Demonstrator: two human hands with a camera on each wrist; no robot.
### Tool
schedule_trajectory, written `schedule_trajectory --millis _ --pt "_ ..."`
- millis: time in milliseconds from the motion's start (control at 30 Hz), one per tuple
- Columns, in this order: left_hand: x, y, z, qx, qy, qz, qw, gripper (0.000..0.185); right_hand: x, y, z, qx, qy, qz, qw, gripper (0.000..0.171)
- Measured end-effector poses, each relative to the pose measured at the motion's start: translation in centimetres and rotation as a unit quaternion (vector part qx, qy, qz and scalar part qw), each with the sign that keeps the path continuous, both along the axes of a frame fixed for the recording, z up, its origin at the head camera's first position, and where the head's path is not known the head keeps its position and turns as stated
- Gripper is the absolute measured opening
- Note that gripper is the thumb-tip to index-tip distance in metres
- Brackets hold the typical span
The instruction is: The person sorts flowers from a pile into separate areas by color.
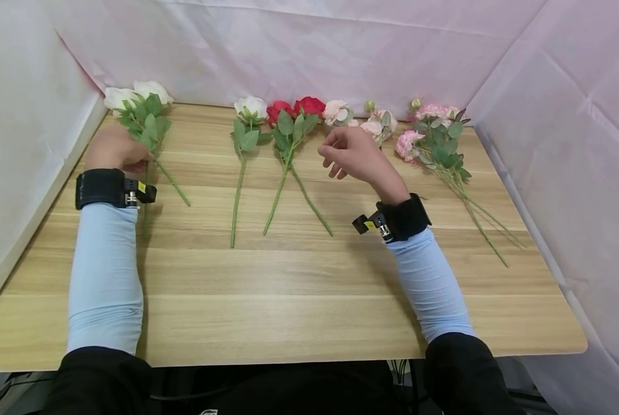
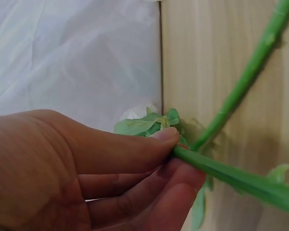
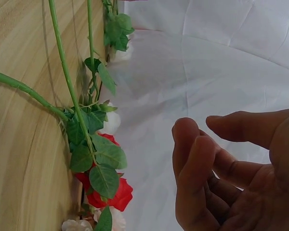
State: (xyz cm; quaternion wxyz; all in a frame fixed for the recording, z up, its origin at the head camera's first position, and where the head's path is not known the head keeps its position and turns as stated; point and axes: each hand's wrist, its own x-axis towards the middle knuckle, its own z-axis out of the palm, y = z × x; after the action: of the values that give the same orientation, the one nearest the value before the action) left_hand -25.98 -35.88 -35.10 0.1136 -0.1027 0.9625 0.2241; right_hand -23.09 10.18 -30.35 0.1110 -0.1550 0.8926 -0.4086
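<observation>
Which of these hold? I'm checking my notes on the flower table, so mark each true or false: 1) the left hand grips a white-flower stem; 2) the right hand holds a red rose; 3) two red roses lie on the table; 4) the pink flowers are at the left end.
1) True: the left hand pinches a green stem of the white flowers.
2) False: the right hand holds nothing, its fingers loosely curled above the table.
3) True: the red roses lie side by side.
4) False: the pink flowers lie at the right end.

Two red roses (image 1: 295,107), three white roses (image 1: 251,106)
</observation>
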Motion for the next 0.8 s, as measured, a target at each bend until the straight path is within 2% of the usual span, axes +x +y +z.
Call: schedule_trajectory --millis 233,333,567,700,800 --pt "0.3 0.3 1.5 0.008 0.017 0.0 0.9998 0.034 -0.3 0.2 0.1 0.002 0.005 -0.001 1.0 0.021" --pt "0.6 0.5 2.3 -0.003 0.041 -0.001 0.9992 0.036 -0.4 0.5 0.1 0.0 0.008 -0.009 1.0 0.022" --pt "1.6 1.5 4.3 -0.012 0.098 0.025 0.9948 0.036 -0.5 1.1 0.3 -0.02 0.01 -0.015 1.0 0.024" --pt "2.1 2.0 5.1 0.0 0.105 0.045 0.9934 0.033 -0.6 1.6 0.4 -0.029 0.009 -0.024 0.999 0.022" --pt "2.4 2.3 5.4 0.003 0.11 0.046 0.9929 0.033 -0.6 1.8 0.4 -0.024 0.006 -0.033 0.999 0.019"
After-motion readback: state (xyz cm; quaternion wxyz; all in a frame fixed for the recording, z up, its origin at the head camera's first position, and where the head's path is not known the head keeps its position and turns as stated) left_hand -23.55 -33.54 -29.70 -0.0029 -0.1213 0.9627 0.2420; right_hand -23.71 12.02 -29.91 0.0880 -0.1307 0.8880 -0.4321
